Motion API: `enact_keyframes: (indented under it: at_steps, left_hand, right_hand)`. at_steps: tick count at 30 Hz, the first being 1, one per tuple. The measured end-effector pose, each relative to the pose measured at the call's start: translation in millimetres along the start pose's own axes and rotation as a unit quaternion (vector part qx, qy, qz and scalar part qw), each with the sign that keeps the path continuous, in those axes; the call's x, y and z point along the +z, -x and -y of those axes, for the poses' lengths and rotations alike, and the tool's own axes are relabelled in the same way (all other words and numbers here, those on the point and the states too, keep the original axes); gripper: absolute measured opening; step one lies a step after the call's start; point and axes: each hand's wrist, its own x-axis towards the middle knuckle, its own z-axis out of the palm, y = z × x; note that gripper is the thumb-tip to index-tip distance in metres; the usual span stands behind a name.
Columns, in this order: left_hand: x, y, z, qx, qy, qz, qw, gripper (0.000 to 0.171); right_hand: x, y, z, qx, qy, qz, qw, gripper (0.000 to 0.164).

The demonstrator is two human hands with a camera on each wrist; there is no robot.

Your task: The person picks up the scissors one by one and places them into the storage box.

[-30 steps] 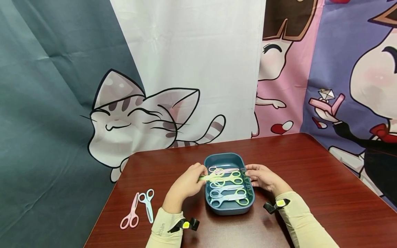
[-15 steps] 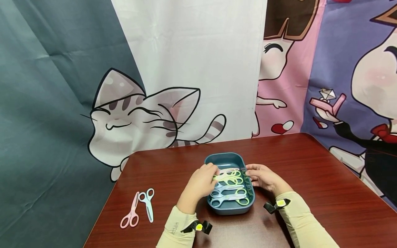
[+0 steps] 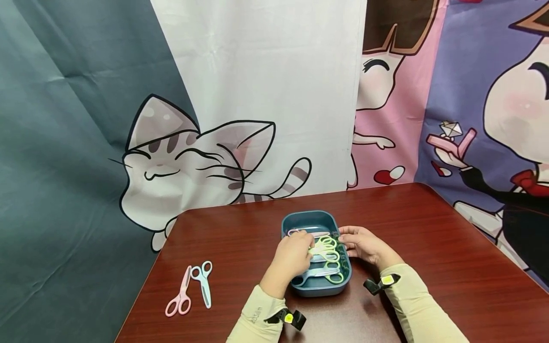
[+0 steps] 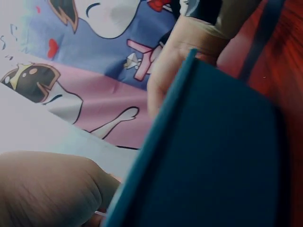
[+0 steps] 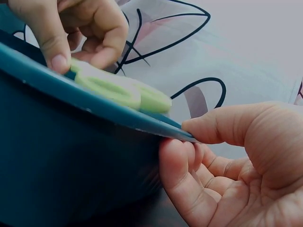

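Note:
A dark teal box (image 3: 322,291) with several children's scissors in it stands on the table. My left hand (image 3: 293,252) reaches over its left side and pinches the blade end of green scissors (image 5: 109,89), whose ring handles point right above the other scissors. On the right, my right hand (image 3: 362,245) pinches the box rim between thumb and fingers, seen closely in the right wrist view. Light blue scissors (image 3: 319,272) lie in the near half, partly behind the left hand. The left wrist view shows mostly the box's outer wall (image 4: 213,156).
Pink scissors (image 3: 186,282) and light blue scissors (image 3: 206,290) lie side by side on the reddish-brown table (image 3: 240,224), left of the box. A printed cloth (image 3: 274,85) hangs behind the table's back edge.
My left hand has moved right, from the box's left rim to over its inside, carrying the green scissors along. The right hand has stayed at the rim.

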Motion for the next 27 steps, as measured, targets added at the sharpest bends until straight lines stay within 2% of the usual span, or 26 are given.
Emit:
enact_keyframes:
  at_steps: [5,14,27]
  left_hand:
    - [7.4,-2.5,-3.5,-0.002,-0.008,-0.013,0.9999,0.017]
    - [18.8,-2.7,-1.9,0.013,-0.022,-0.032,0.9992,0.02]
    - [27.8,-6.5,-4.8,0.0,-0.045,-0.018,0.9988,0.02]
  right_hand:
    - [-0.7,-1.6,-0.4,0.007,0.002,-0.008,1.0,0.04]
    - [0.0,0.4,0.1,-0.001,0.001,-0.002,1.0,0.035]
    - [1.4,-0.4,-0.4,0.0,-0.001,-0.007,1.0,0.035]
